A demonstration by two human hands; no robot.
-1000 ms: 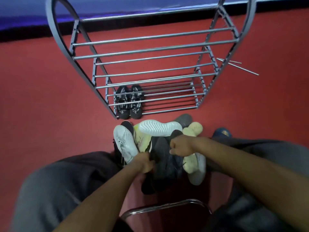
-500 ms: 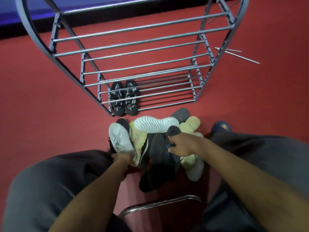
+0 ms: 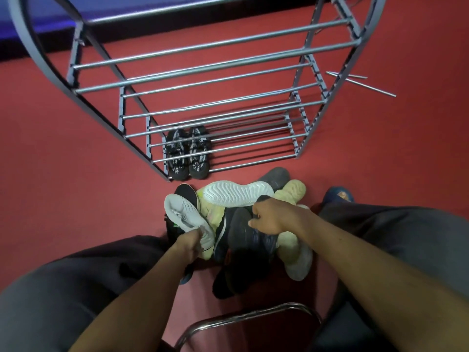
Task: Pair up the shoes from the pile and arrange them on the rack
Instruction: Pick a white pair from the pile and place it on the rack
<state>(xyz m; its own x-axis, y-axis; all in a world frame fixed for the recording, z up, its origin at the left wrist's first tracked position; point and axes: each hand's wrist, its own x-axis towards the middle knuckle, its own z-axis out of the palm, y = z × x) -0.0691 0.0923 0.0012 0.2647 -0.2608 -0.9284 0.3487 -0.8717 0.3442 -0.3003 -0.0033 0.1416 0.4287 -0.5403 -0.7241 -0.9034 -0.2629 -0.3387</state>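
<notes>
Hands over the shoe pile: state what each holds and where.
Left hand grips the heel end of the white-soled shoe. Right hand grips a dark shoe near its top edge.

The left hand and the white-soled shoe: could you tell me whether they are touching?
Touching. The head view shows the left hand gripping the heel end of the white-soled shoe.

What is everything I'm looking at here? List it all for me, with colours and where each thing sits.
shoe rack: one, grey metal bars, standing on the floor ahead
black shoes: one pair, black with white marks, bottom shelf, left end
shoe pile: several shoes, white, black, cream, pale yellow, on the floor before the rack
loose rods: two, silver, floor right of the rack
floor: red
chair frame: one, chrome, bottom edge
left hand: grips a white shoe
right hand: grips a dark shoe
</notes>
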